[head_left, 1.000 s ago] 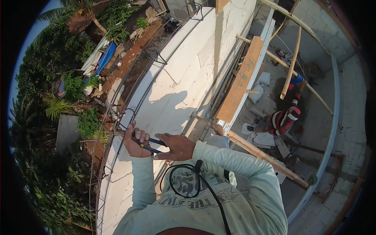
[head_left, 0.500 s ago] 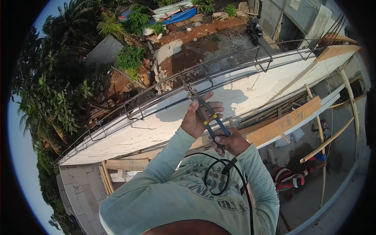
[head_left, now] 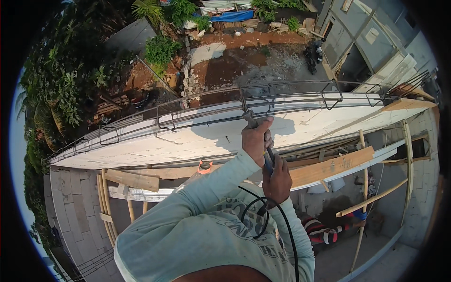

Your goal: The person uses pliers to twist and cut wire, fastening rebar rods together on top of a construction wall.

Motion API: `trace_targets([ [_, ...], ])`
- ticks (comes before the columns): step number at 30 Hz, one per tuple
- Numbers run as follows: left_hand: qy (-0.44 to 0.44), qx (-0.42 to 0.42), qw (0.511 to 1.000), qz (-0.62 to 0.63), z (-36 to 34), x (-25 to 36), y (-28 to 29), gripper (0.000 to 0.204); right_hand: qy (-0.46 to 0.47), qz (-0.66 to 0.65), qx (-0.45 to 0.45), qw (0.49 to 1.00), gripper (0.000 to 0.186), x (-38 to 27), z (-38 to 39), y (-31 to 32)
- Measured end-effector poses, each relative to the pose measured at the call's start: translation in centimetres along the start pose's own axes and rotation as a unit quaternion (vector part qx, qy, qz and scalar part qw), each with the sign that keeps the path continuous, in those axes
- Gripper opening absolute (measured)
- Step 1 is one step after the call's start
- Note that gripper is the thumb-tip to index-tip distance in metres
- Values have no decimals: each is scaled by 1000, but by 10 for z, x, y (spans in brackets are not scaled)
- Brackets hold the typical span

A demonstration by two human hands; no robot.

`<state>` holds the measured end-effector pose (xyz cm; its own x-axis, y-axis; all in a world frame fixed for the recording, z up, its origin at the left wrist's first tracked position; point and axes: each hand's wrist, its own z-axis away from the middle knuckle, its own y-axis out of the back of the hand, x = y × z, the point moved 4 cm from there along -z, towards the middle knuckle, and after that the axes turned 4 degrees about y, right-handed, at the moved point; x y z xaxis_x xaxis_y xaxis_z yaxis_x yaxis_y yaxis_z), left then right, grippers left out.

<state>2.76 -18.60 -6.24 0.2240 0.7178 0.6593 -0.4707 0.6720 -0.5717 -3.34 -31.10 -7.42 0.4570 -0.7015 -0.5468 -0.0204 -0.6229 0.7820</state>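
We have the white wall (head_left: 117, 152) before us, the rebar cage (head_left: 243, 97) along its top, a plank (head_left: 329, 169) rightward, and our left hand (head_left: 255, 141) and right hand (head_left: 277, 181), close together, both clasped round the pliers (head_left: 268, 162), whose head sits at the cage's bars.

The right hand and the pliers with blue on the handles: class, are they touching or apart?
Touching. The head view shows the right hand closed around the lower part of the pliers, with no gap between.
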Motion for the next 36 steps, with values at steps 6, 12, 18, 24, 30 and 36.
trace_targets([
  [6, -13, -200, 979, -30, 7, 15, 23, 66, -172, -538, -313, 764, 36, 13, -12, -1],
  [12, 34, -292, 953, 66, 2, 0, 8, 58, -221, -691, -341, 598, 52, 15, -9, -11],
  [18, -68, 9, 997, -40, 0, -5, 7, 44, -65, -445, -199, 871, 58, 21, -5, -4],
  [24, -17, -197, 980, 17, 11, 11, 22, 67, -252, -566, -289, 730, 35, 3, -7, 2],
  [30, 67, -320, 941, 85, -11, -2, 22, 68, -251, -720, -323, 561, 40, 20, 0, -17],
  [36, 94, -307, 947, 8, 8, -21, 12, 65, -257, -704, -293, 594, 42, 34, 18, 3],
])
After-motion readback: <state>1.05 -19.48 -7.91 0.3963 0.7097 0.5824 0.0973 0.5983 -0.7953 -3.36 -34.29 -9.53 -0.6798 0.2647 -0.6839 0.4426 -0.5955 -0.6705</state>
